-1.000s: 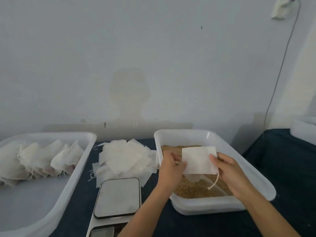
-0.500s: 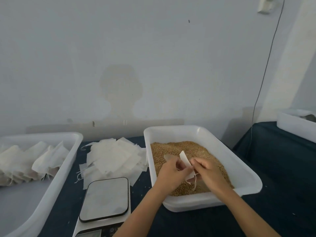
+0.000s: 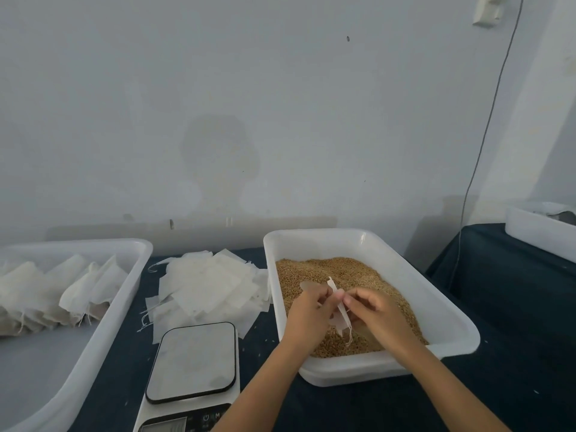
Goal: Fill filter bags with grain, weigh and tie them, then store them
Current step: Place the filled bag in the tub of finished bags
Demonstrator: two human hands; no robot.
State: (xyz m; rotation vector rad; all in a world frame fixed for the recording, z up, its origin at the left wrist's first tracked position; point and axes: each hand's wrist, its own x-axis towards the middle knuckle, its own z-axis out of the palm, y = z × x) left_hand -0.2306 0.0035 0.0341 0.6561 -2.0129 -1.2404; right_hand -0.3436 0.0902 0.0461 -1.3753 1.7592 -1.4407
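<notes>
Dark-clothed counter [image 3: 514, 307]: grain tub [image 3: 448, 310], digital scale [image 3: 191, 360], loose filter bags [image 3: 205, 285] are laid out. One filter bag [image 3: 338, 302] is pinched edge-on over the grain [image 3: 352, 269] by curled fingers of left hand [image 3: 307, 316] and right hand [image 3: 378, 310].

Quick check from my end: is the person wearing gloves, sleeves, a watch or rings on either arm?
Nothing worn shows. The left hand and right hand are bare, without gloves. Both forearms are uncovered down to the frame's bottom edge, with no sleeve, watch or wristband visible. No rings show on the fingers in view.
</notes>
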